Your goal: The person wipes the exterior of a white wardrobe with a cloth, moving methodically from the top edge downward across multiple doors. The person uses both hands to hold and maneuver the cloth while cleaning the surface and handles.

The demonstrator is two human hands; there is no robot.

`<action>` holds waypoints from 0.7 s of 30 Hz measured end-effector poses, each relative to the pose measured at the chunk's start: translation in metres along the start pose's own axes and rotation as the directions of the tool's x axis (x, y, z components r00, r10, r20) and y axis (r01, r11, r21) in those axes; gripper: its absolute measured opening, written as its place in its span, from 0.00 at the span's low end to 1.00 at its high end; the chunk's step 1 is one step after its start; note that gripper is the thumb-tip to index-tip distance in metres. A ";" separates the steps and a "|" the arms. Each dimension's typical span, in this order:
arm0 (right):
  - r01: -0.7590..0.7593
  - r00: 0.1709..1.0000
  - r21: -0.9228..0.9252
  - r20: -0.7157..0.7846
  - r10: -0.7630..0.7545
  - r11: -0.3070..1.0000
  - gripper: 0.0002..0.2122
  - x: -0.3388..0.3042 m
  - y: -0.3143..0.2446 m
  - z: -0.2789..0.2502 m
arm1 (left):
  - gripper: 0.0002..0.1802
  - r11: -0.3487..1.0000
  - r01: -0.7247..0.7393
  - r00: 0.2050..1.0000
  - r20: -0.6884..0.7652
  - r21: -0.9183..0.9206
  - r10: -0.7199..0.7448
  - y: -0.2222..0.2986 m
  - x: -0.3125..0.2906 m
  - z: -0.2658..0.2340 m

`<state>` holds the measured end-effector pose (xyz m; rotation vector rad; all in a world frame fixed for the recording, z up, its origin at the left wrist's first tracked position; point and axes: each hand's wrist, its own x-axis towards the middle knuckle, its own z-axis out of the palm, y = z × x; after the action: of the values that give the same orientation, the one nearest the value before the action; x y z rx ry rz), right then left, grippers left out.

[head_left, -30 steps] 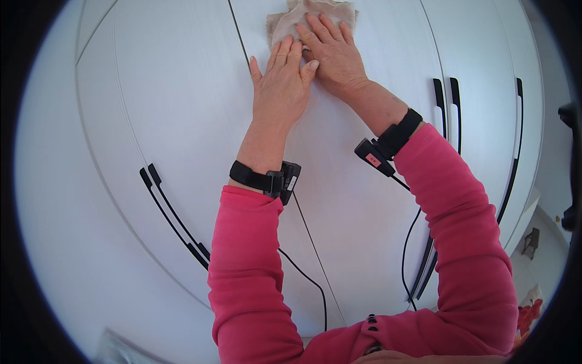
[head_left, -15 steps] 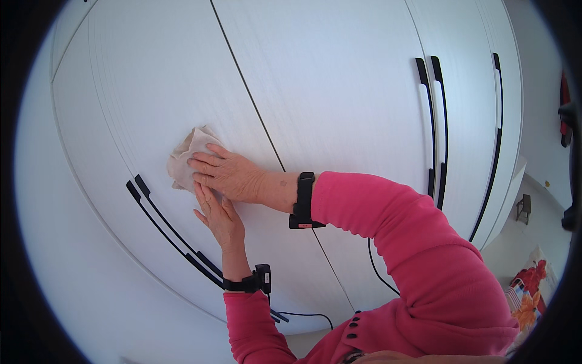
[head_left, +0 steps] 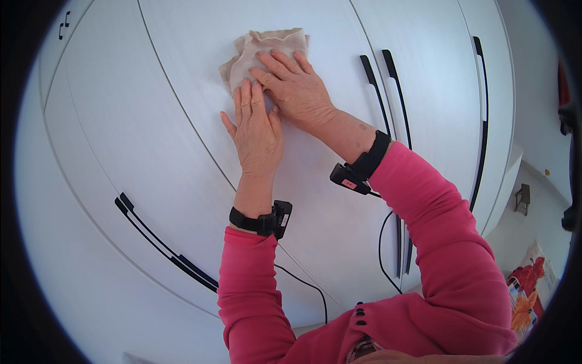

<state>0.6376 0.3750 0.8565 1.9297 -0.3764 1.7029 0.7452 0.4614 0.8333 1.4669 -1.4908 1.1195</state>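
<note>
Apparently mid-wipe: L hand [head_left: 257,136], fingertips at lower edge of beige cloth [head_left: 276,43], R hand [head_left: 300,95] spread over it; each grip unclenched, fingers extended, clasping nothing. Cloth's against white door [head_left: 315,218], left of black handles [head_left: 367,70]; amt. wiped vs. remaining can't be told.

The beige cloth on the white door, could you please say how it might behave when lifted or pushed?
The beige cloth is probably floppy, since its edges ruffle and its layers overlap unevenly. It looks thin, so it is likely light. Pushed along the white door, its loose edges may bunch.
</note>
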 end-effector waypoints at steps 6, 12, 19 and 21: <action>-0.208 0.973 -0.015 -0.101 0.205 0.978 0.23 -0.039 0.068 -0.032 | 0.30 0.976 -0.217 0.976 0.011 -0.007 0.217 0.081 0.029 0.036; -0.219 0.969 -0.093 -0.136 0.206 0.971 0.24 -0.045 0.075 -0.020 | 0.32 0.955 -0.296 0.955 0.024 0.015 0.296 0.074 0.024 0.032; -0.140 0.979 -0.118 -0.164 0.120 0.983 0.24 0.003 0.024 0.011 | 0.30 0.953 -0.286 0.958 0.022 0.098 0.285 -0.002 0.036 -0.008; -0.106 0.980 -0.115 -0.179 0.085 0.988 0.24 0.026 -0.005 0.029 | 0.30 0.950 -0.281 0.958 -0.024 0.138 0.286 -0.037 0.038 -0.026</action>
<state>0.6684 0.3668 0.8796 1.6845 -0.5032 1.8473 0.7780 0.4748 0.8804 1.3332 -1.6604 1.4388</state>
